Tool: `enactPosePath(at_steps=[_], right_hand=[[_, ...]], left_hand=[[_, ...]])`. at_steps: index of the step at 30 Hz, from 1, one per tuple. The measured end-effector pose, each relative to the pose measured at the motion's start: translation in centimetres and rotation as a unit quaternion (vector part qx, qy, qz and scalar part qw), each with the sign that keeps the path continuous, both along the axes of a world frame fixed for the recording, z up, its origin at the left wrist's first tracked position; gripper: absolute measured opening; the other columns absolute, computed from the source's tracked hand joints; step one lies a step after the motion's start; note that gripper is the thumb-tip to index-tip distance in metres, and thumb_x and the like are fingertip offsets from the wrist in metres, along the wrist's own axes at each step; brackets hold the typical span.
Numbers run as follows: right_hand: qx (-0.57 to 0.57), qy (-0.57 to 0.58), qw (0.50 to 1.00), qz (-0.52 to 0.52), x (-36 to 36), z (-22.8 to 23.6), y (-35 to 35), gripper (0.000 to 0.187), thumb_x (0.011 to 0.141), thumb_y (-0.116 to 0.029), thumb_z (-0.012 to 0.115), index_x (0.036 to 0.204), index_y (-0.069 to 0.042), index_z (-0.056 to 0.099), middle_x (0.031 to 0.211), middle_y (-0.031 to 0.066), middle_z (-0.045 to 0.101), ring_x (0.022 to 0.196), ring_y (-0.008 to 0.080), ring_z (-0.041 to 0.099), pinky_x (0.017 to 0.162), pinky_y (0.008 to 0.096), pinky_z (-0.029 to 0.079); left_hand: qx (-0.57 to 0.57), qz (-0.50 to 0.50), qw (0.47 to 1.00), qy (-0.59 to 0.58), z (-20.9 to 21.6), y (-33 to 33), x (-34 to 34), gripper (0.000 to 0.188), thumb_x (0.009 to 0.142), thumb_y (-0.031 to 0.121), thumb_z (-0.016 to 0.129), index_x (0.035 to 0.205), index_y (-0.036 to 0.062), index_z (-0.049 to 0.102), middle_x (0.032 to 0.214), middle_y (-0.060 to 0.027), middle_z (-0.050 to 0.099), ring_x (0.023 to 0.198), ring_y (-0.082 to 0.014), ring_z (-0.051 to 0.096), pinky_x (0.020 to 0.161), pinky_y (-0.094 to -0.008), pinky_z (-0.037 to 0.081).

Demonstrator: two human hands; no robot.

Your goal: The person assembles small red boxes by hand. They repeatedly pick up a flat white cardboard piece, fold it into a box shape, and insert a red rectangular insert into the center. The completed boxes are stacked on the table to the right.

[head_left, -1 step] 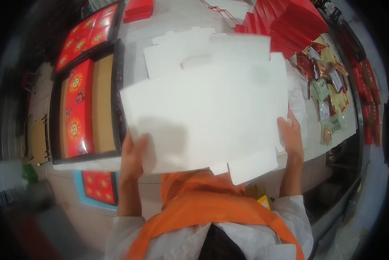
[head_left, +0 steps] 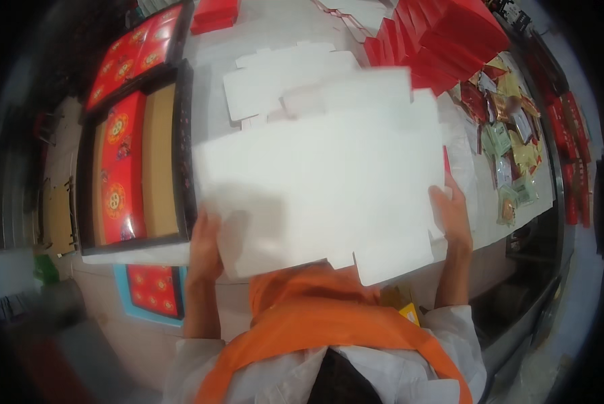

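A flat white cardboard box blank with cut flaps is stretched between my hands above the table. My left hand is closed at its left edge, the fingers partly hidden by the board. At the right edge my right hand grips it, thumb on the white face and fingers behind. A sliver of red shows along the board's edge near that hand. Beyond it, another white box blank lies flat on the table, partly covered by the held one.
To the left, a dark-rimmed tray holds a red patterned box. Behind it is another tray of red boxes. Folded red cartons are stacked at the far right, beside a pile of small wrapped packets.
The held blank has shifted and tilted slightly, its left edge moving right and its far edge coming nearer. My left hand's thumb has come off the white face.
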State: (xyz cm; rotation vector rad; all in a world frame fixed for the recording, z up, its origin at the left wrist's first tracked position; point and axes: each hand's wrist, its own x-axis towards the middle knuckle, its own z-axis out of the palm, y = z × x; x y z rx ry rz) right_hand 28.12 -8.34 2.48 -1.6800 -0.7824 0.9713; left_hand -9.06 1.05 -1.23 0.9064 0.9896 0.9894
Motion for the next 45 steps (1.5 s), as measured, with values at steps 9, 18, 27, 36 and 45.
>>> enactPosePath(at_steps=[9, 18, 27, 36, 45], right_hand=[[-0.069, -0.010, 0.986, 0.152, -0.3, -2.4, -0.4, 0.045, 0.083, -0.004, 0.049, 0.126, 0.001, 0.038, 0.117, 0.0080, 0.049, 0.106, 0.0132, 0.045, 0.091, 0.0240, 0.034], [-0.059, -0.109, 0.919, 0.374, -1.9, -1.4, -0.2, 0.045, 0.086, -0.015, 0.048, 0.128, 0.000, 0.037, 0.120, 0.0128, 0.048, 0.108, 0.0186, 0.046, 0.092, 0.0262, 0.034], [-0.102, -0.224, 0.870, 0.427, -4.9, 1.9, 5.0, 0.038, 0.091, -0.026, 0.038, 0.121, -0.004, 0.046, 0.109, 0.0112, 0.056, 0.098, 0.0240, 0.054, 0.085, 0.0303, 0.042], [-0.051, -0.109, 0.920, 0.373, -8.2, -0.1, 4.5, 0.034, 0.091, -0.025, 0.039, 0.117, -0.005, 0.048, 0.094, 0.0200, 0.059, 0.084, 0.0296, 0.059, 0.076, 0.0316, 0.044], [-0.063, -0.133, 0.903, 0.404, -8.2, 0.0, 4.7, 0.036, 0.091, -0.024, 0.035, 0.121, -0.008, 0.046, 0.095, 0.0194, 0.060, 0.083, 0.0320, 0.059, 0.075, 0.0345, 0.045]], left_hand=[[0.237, -0.169, 0.956, 0.035, 0.0, 3.0, 3.5, 0.068, 0.082, 0.017, 0.057, 0.136, 0.0089, 0.016, 0.138, -0.0127, 0.026, 0.126, -0.0226, 0.028, 0.097, -0.0338, 0.032], [0.225, -0.247, 0.901, 0.278, 1.2, 3.0, 7.9, 0.022, 0.078, 0.009, 0.063, 0.095, 0.0013, 0.050, 0.088, -0.0074, 0.058, 0.077, -0.0128, 0.056, 0.070, -0.0246, 0.046], [0.201, -0.264, 0.899, 0.284, 1.3, 1.4, 9.0, 0.025, 0.076, 0.013, 0.063, 0.094, 0.0005, 0.052, 0.083, -0.0120, 0.058, 0.074, -0.0204, 0.057, 0.069, -0.0290, 0.046], [0.057, -0.313, 0.919, 0.233, 1.8, 1.0, 8.7, 0.026, 0.076, 0.019, 0.063, 0.086, -0.0039, 0.058, 0.071, -0.0087, 0.057, 0.067, -0.0128, 0.053, 0.062, -0.0251, 0.044], [0.113, -0.319, 0.915, 0.220, 1.9, 1.3, 8.6, 0.024, 0.078, 0.018, 0.063, 0.092, -0.0011, 0.059, 0.076, -0.0014, 0.059, 0.070, -0.0074, 0.053, 0.063, -0.0205, 0.043]])
